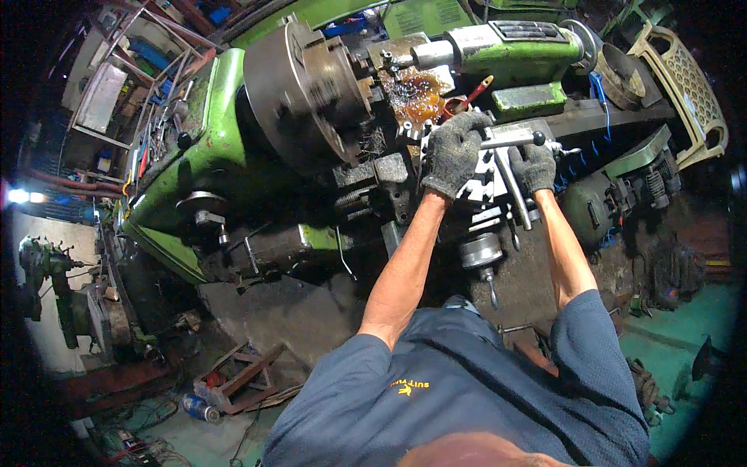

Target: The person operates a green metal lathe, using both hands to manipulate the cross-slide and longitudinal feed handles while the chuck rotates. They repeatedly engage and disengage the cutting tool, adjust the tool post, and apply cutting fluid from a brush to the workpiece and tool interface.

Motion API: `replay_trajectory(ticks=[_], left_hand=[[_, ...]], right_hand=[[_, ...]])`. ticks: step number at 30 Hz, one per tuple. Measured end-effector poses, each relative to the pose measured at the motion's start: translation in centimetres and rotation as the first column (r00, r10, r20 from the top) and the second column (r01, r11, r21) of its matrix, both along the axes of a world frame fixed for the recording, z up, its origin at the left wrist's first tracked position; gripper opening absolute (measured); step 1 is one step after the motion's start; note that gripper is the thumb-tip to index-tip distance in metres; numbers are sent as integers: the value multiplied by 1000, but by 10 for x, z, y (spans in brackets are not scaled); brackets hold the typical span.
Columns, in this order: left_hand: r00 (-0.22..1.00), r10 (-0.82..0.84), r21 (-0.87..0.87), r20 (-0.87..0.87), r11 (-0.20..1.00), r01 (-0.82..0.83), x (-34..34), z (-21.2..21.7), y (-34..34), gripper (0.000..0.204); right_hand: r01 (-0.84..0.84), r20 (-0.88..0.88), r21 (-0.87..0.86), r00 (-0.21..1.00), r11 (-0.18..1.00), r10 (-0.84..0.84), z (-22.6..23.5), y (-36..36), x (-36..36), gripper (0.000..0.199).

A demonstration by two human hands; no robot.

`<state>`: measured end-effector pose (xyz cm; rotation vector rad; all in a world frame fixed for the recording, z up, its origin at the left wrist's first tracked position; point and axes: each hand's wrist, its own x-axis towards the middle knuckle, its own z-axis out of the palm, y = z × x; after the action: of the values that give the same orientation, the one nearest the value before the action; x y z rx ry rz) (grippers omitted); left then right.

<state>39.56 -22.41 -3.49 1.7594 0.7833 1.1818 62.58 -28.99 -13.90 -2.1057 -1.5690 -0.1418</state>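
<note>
Both my hands wear grey knit gloves over a green metal lathe. My left hand [455,153] curls over the tool post [481,180] on the carriage; what its fingers close on is hidden beneath them. A steel lever [510,141] with a black knob sticks out to the right beside it. Between my hands a second, longer steel lever [512,189] slants toward me. My right hand [534,168] is closed at the small crank handle [559,149] of the slide. Left of my left hand, the big chuck [299,93] looks smeared, as if spinning.
Behind my left hand, a red-handled brush [478,91] stands in a small pot [453,107] near an oily, wet plate [420,97]. The tailstock [506,50] is at the back right. Metal chips [373,144] lie below the chuck. A handwheel [481,251] projects toward me.
</note>
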Motion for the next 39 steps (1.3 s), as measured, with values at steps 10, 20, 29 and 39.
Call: replay_trajectory(ticks=[10, 20, 29, 39], left_hand=[[999, -3, 58, 50, 998, 1, 2, -12, 6, 25], [999, -14, 60, 50, 998, 11, 0, -9, 6, 23], [998, -31, 14, 51, 999, 31, -1, -9, 6, 23], [999, -45, -67, 20, 997, 47, -2, -3, 3, 22]], right_hand=[[97, 30, -93, 995, 991, -95, -11, 3, 4, 34], [84, 57, -74, 995, 994, -80, -11, 4, 6, 32], [76, -2, -60, 997, 995, -77, -9, 2, 2, 29], [84, 52, -26, 995, 996, -83, -16, 2, 7, 31]])
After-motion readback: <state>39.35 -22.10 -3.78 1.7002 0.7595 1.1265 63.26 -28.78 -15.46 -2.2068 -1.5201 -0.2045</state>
